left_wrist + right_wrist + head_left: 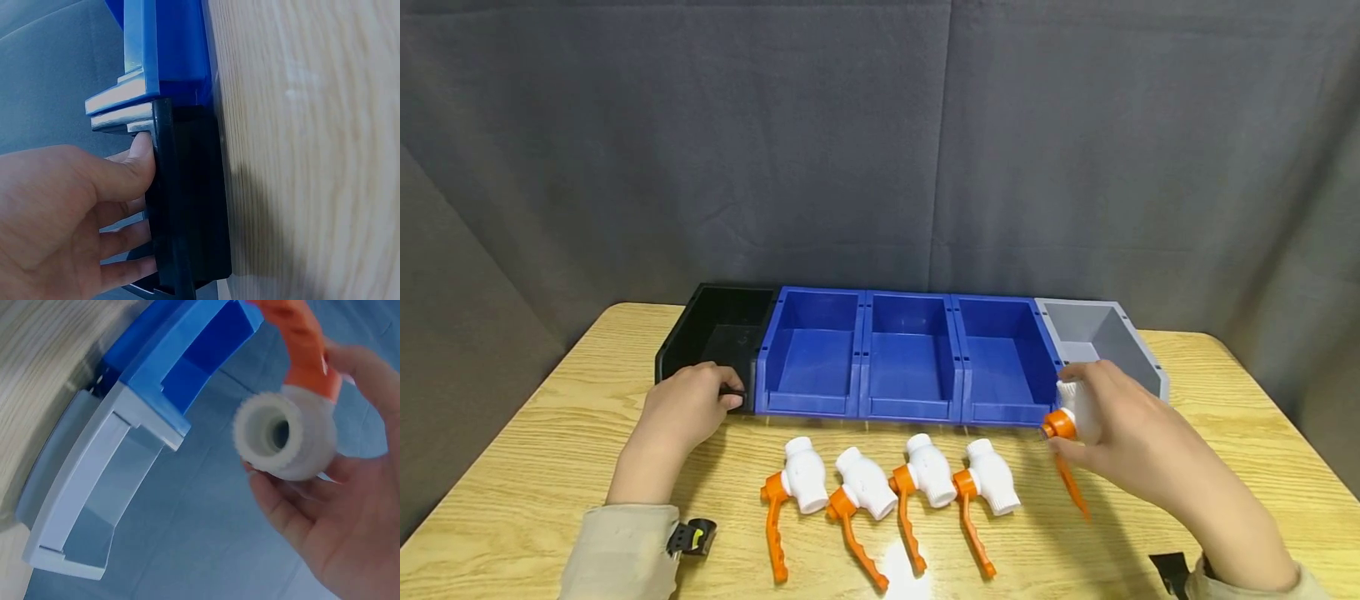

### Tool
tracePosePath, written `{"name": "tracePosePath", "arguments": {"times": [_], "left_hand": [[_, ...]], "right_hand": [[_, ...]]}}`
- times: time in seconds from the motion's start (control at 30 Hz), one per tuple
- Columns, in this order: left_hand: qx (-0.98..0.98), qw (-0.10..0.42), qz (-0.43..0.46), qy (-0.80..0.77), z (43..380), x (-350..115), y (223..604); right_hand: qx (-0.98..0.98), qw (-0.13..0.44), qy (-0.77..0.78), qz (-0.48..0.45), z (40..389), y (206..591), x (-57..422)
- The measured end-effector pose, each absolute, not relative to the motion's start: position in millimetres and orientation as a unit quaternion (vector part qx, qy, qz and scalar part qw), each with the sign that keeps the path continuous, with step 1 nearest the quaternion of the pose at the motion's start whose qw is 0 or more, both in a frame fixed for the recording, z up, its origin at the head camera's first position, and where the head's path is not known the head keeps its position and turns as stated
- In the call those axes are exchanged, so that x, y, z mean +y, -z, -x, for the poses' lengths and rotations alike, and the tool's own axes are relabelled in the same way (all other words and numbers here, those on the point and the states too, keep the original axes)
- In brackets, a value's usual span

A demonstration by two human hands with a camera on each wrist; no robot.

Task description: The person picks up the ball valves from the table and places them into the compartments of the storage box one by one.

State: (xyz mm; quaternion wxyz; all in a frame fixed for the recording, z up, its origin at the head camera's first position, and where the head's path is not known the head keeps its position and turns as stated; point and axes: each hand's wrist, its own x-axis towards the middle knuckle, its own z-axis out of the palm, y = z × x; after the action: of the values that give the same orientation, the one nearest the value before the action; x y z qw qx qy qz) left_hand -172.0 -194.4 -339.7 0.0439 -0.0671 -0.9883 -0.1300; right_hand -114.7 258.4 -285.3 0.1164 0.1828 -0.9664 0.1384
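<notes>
My right hand (1123, 429) holds a white ball valve (284, 434) with an orange lever handle, raised in front of the grey bin (1142, 354). In the right wrist view, the valve's ribbed open end faces the camera and the fingers wrap its body. My left hand (688, 408) grips the front rim of the black bin (187, 206), thumb outside and fingers over the edge. Several more white ball valves (806, 475) with orange handles lie in a row on the table, handles towards me.
Three blue bins (912, 408) stand side by side between the black and grey ones. They rest on a wood-grain table (580, 400). A dark grey curtain (820, 150) hangs behind.
</notes>
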Motion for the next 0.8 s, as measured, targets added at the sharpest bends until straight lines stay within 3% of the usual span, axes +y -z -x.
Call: {"name": "tracePosePath", "arguments": {"times": [0.23,0.8], "left_hand": [[-0.987,0.054,0.075,0.133,171,-196,340],[-0.987,0.047,0.072,0.139,171,-197,344]], "right_hand": [[-0.952,0.203,-0.146,-0.174,119,283,268],[-0.939,0.250,-0.232,-0.035,134,281,285]]}}
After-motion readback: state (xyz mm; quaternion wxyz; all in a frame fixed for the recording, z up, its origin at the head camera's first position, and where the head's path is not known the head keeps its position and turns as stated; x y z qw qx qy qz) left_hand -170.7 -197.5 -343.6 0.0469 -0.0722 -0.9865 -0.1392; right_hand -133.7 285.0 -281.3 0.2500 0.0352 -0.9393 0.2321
